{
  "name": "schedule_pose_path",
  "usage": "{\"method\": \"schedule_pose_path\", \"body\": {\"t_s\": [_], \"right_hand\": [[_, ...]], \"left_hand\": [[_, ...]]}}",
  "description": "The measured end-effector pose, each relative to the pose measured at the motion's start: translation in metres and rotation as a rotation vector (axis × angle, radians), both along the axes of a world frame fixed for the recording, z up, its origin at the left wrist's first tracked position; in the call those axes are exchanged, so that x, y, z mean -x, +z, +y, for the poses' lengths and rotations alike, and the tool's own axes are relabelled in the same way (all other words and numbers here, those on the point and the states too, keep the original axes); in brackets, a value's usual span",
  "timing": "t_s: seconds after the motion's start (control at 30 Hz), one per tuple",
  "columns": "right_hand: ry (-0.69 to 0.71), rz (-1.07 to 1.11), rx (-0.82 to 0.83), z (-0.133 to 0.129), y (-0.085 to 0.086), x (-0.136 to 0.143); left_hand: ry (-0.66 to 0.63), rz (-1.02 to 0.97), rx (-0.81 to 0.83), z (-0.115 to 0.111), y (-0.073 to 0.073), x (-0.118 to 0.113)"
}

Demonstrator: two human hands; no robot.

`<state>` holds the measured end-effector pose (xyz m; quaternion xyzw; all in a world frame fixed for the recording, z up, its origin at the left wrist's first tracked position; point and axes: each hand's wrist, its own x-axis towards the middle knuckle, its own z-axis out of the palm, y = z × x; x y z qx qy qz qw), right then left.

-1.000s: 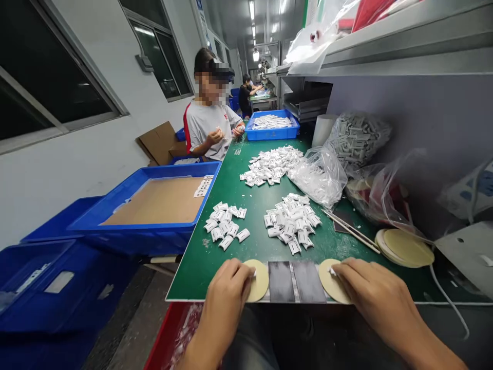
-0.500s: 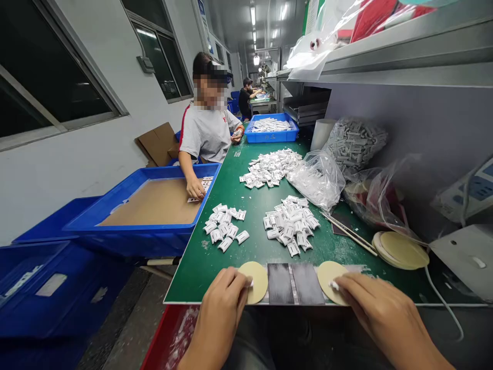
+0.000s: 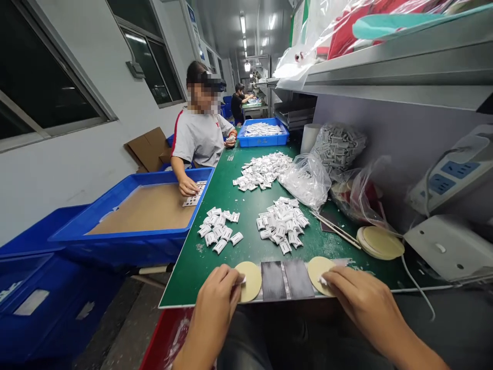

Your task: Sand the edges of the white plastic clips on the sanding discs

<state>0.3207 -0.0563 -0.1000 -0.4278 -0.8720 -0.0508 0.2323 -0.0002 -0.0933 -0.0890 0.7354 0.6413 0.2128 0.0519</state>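
At the table's front edge my left hand (image 3: 219, 294) is closed in a pinch on a small white plastic part (image 3: 243, 279), mostly covered by the fingers. It is held at a pale yellow round disc (image 3: 251, 282) that looks like sandpaper. My right hand (image 3: 360, 295) pinches another small white plastic part (image 3: 323, 280) at a second yellow disc (image 3: 316, 267). Two dark grey rectangular pads (image 3: 285, 279) lie between the discs. Beyond the hands are a smaller pile of white plastic parts (image 3: 219, 227) on the left and a larger pile (image 3: 283, 223) on the right.
Thin sticks (image 3: 337, 231) and spare yellow discs (image 3: 381, 242) lie to the right, near a power strip (image 3: 450, 174). Plastic bags (image 3: 308, 177) line the back. A co-worker (image 3: 202, 133) sits at the left beside a blue tray (image 3: 131, 236). A shelf (image 3: 385, 77) overhangs.
The view has shifted slightly to the right, so the scene sits further left. Both hands stay pinched at the discs. The co-worker's hand has shifted slightly on a white card in the tray.
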Motion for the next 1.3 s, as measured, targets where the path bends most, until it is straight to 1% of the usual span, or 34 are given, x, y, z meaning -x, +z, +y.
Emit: {"method": "schedule_pose_path", "body": {"t_s": [0.1,0.17,0.23,0.27,0.3,0.33,0.37,0.43,0.47,0.5,0.57,0.63,0.67,0.73,0.8,0.87,0.93,1.03,1.17,1.3], "right_hand": [[-0.042,0.019,0.042,-0.004,0.002,0.003],[-0.031,0.079,0.045,-0.014,0.001,0.002],[0.008,0.182,0.097,-0.029,0.0,0.0],[0.002,0.26,0.137,-0.035,0.0,-0.002],[-0.042,0.353,0.179,-0.04,0.001,-0.002],[-0.121,0.458,0.22,-0.043,0.003,-0.002],[-0.217,0.564,0.26,-0.043,0.005,-0.002],[-0.372,0.741,0.356,-0.036,0.01,0.002],[-0.399,0.799,0.411,-0.031,0.012,0.005],[-0.392,0.839,0.459,-0.025,0.014,0.009],[-0.336,0.864,0.516,-0.013,0.014,0.017],[-0.29,0.824,0.523,-0.007,0.011,0.022],[-0.272,0.791,0.518,-0.007,0.008,0.023],[-0.248,0.728,0.498,-0.009,0.003,0.021],[-0.208,0.597,0.416,-0.013,0.001,0.014],[-0.137,0.394,0.283,-0.014,0.001,0.007],[-0.09,0.189,0.144,-0.012,0.004,0.004],[-0.103,0.035,0.022,-0.004,0.008,0.006],[-0.065,-0.026,-0.059,-0.002,0.005,0.008],[-0.09,0.009,-0.065,-0.005,0.003,0.008]], "left_hand": [[-0.009,-0.001,0.04,-0.001,0.006,0.004],[-0.075,-0.043,0.095,-0.009,0.012,0.009],[-0.174,-0.144,0.19,-0.02,0.019,0.015],[-0.202,-0.214,0.23,-0.026,0.022,0.018],[-0.198,-0.293,0.251,-0.031,0.023,0.02],[-0.158,-0.377,0.244,-0.033,0.024,0.02],[-0.091,-0.462,0.214,-0.034,0.024,0.019],[0.046,-0.609,0.131,-0.029,0.021,0.014],[0.084,-0.663,0.095,-0.024,0.019,0.009],[0.103,-0.705,0.068,-0.018,0.016,0.005],[0.107,-0.749,0.037,-0.005,0.01,-0.002],[0.103,-0.707,0.039,0.004,0.004,-0.006],[0.101,-0.64,0.046,0.007,0.001,-0.006],[0.097,-0.439,0.033,0.007,-0.005,-0.003],[0.099,-0.265,-0.024,0.003,-0.009,0.001],[0.066,-0.188,-0.074,-0.001,-0.01,0.005],[0.007,-0.17,-0.077,-0.001,-0.008,0.006],[-0.043,-0.161,-0.05,0.001,-0.005,0.006],[-0.092,-0.17,-0.057,-0.003,-0.005,0.006],[-0.053,-0.156,-0.069,-0.006,-0.005,0.004]]}}
